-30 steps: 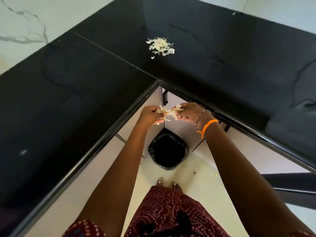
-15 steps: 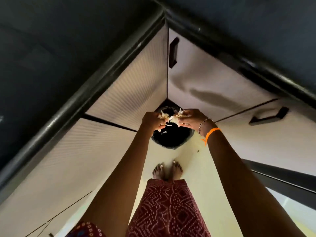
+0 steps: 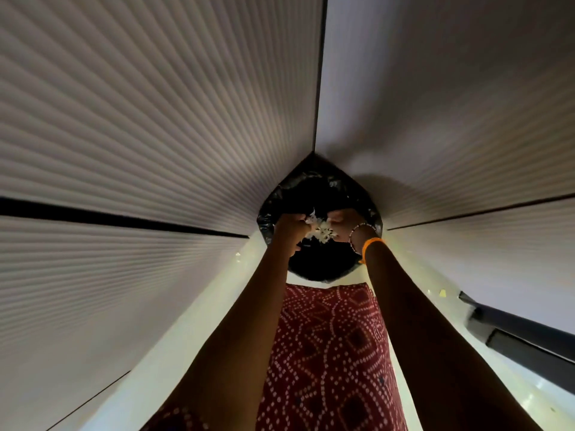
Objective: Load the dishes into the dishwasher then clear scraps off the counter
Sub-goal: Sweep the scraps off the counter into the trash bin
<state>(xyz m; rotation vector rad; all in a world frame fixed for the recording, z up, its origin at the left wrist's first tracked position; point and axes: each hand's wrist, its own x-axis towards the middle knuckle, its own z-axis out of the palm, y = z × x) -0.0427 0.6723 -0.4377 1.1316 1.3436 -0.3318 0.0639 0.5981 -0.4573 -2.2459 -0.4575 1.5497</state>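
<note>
Left hand (image 3: 291,228) and right hand (image 3: 343,222) clutch pale scraps (image 3: 322,230) above a bin (image 3: 320,188) (black-lined) in the cabinet corner.

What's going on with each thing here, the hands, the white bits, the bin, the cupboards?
left hand: fingers curled, gripping scraps over the bin.
right hand: fingers curled on the same scraps.
scraps: white shreds bunched between both hands, not yet dropped.
bin: open, lined with a black bag, tucked in the cabinet corner.
cabinet doors: closed.
</note>
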